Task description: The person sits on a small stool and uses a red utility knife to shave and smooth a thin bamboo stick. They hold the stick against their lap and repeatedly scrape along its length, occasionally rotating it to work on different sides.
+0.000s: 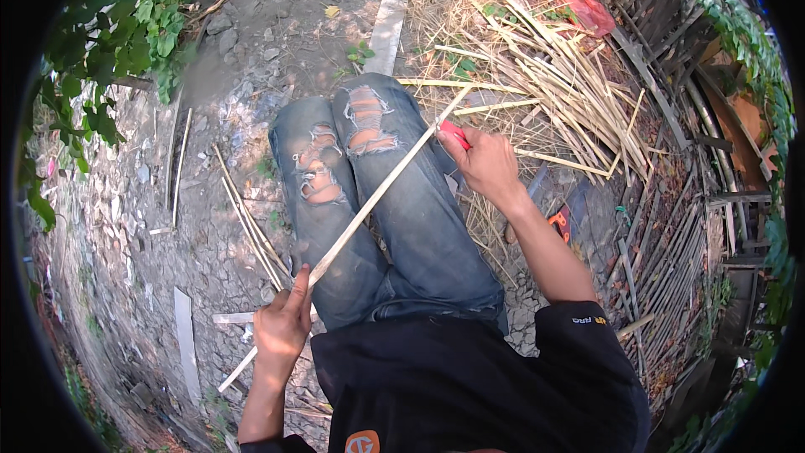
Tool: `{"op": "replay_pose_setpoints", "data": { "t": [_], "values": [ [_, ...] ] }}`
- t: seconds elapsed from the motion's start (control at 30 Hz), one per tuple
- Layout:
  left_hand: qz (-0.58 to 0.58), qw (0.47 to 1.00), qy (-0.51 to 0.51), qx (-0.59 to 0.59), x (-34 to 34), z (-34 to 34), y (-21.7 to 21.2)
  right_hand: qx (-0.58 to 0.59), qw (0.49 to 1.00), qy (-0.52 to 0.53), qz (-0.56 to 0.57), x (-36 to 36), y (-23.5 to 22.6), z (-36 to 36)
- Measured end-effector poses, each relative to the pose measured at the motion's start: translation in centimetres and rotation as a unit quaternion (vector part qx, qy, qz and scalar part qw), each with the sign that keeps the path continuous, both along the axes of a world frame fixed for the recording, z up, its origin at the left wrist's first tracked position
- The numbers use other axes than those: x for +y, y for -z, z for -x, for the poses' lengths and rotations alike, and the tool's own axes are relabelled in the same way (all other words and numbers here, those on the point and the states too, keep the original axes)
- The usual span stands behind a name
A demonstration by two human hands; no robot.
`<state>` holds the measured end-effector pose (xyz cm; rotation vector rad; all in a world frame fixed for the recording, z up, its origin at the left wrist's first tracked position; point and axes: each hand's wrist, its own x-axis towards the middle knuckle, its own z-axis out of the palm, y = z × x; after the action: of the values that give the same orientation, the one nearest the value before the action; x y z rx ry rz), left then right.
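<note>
A long pale wooden strip (pixel 377 195), like split bamboo, slants across my thighs from lower left to upper right. Its near end is held by my left hand (pixel 283 319), fingers closed and the index finger stretched along it. Close to the strip's far end, by my knee, my right hand (pixel 486 159) is closed round a small red-handled tool (pixel 454 133). The tool lies against the strip; its working edge is hidden, so I cannot tell its exact kind. My torn blue jeans (pixel 428 226) lie under the strip.
A loose pile of pale strips (pixel 553 84) spreads ahead to the right, with straw shavings around it. An orange-handled tool (pixel 560 222) lies beyond my right forearm. Thin strips (pixel 249 222) and a flat board (pixel 186 344) lie to the left. Stacked sticks (pixel 671 268) line the right side.
</note>
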<state>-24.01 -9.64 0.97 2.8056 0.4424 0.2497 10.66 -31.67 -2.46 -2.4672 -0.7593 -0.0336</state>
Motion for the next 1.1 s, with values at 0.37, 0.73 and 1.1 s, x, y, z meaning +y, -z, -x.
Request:
{"op": "replay_pose_setpoints", "data": {
  "t": [0.37, 0.73, 1.1],
  "values": [
    [-0.056, 0.998, 0.034, -0.012, 1.3, -0.2, -2.0, -0.074, 0.985, 0.145, -0.051, 0.5, 2.8, -7.0],
    [0.059, 0.997, -0.029, -0.042, 0.8, 3.7, 2.2, 0.138, 0.947, 0.164, -0.24, -8.5, -2.7, -12.1],
    [0.004, 0.999, -0.015, -0.037, 0.2, 3.2, 1.4, 0.067, 0.995, -0.042, 0.057, -1.9, -1.4, 4.5]
  ]
}}
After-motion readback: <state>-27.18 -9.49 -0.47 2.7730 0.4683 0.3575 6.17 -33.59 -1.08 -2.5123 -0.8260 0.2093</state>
